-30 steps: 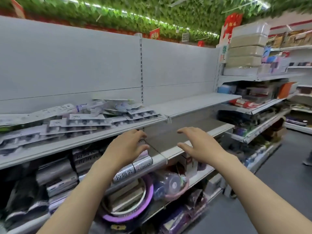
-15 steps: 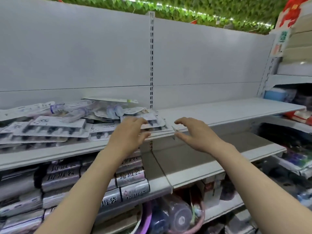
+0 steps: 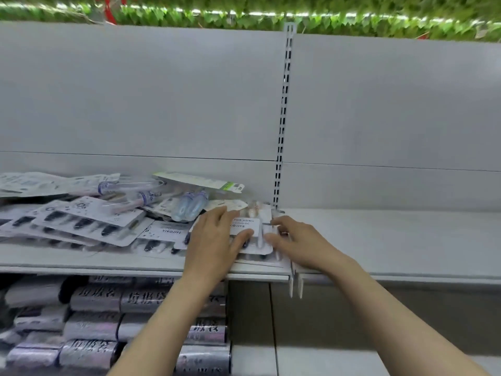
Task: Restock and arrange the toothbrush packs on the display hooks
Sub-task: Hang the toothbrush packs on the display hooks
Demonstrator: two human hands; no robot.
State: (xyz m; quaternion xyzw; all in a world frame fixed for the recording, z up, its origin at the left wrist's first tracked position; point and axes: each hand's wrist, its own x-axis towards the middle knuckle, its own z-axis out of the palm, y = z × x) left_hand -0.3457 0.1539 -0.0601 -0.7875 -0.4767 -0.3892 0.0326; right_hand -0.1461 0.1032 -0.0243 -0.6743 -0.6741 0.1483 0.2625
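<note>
A loose pile of toothbrush packs (image 3: 89, 218) lies flat on the left half of a white shelf (image 3: 393, 240). At the pile's right end sits a white pack with printed text (image 3: 250, 226), stacked on other packs. My left hand (image 3: 214, 240) lies flat on its left part, fingers stretched toward the back and thumb across its front. My right hand (image 3: 298, 240) touches the pack's right edge with fingertips and thumb, fingers only slightly bent. No display hooks are in view.
A slotted metal upright (image 3: 282, 118) splits the bare grey back panel just behind the pack. The shelf below holds stacked silver rolls with black lettering (image 3: 108, 321). Green leaf garland with lights (image 3: 244, 14) runs along the top.
The view has closed in on the shelf. Both hands rose from below the shelf edge and came down on the rightmost pack.
</note>
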